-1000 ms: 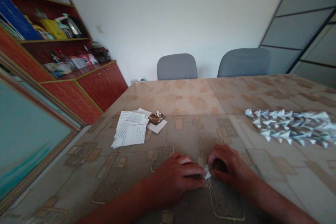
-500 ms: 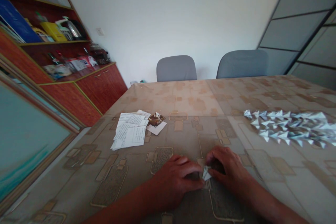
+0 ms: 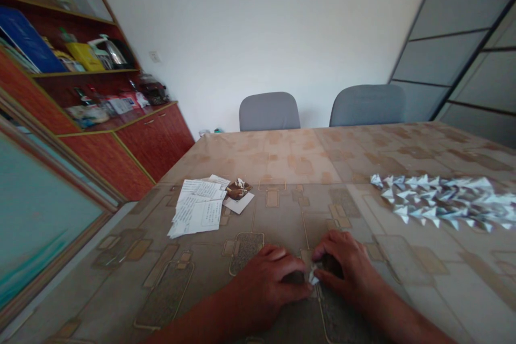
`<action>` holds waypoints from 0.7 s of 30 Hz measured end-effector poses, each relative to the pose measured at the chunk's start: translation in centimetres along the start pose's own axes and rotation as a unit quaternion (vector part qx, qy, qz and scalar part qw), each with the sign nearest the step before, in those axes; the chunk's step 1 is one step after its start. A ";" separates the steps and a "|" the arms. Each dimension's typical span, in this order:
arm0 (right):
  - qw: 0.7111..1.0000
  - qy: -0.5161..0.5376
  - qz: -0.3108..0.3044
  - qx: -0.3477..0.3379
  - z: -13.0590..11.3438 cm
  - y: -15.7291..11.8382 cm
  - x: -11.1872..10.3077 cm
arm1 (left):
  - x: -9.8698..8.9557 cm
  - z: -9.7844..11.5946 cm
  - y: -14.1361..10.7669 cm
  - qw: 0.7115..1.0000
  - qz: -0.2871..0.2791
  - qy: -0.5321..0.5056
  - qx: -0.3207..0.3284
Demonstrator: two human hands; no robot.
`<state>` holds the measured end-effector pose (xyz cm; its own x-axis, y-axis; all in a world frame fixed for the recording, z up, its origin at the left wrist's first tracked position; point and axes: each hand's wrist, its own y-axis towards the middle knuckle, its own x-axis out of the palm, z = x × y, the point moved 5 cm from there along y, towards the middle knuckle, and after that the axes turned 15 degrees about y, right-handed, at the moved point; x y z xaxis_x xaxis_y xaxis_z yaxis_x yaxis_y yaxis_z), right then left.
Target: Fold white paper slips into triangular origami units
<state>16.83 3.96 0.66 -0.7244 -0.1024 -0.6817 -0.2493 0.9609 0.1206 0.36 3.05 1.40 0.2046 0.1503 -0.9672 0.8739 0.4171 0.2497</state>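
A small piece of folded paper (image 3: 313, 275), white with printed marks, is held low over the table between my two hands. My left hand (image 3: 269, 285) reaches it from the left, thumb and index finger closed on its edge. From the other side my right hand (image 3: 350, 263) pinches it, its thumb against the paper and its fingers curled above. The fingers partly cover the piece, so its exact shape is hard to make out. To the far right lie several rows of pointed folded paper pieces (image 3: 439, 199).
Flat printed paper slips (image 3: 197, 207) lie in a loose pile left of centre, beside a brown-and-white patterned piece (image 3: 238, 189). The table (image 3: 282, 158) has a patterned cover. Two grey chairs (image 3: 269, 111) stand behind it; a red-brown cabinet (image 3: 157, 137) is at the left.
Both hands stay around the folded paper with slight finger shifts, and less of the paper shows now. The whole view has tilted slightly, so the background sits a little lower.
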 end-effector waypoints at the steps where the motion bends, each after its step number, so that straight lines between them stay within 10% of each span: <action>1: 1.000 0.004 0.003 -0.001 -0.1 0.0 -0.1 | 0.0 0.0 0.0 1.000 0.001 0.001 -0.001; 21: 0.998 -0.009 0.048 0.049 -0.3 -0.4 0.5 | 0.2 0.0 -0.1 1.000 0.009 0.009 -0.013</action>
<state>16.37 3.45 0.48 -0.7297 -0.0039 -0.6838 -0.1141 0.9867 0.1162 0.30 3.01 1.22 0.2117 0.1746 -0.9616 0.8587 0.4366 0.2683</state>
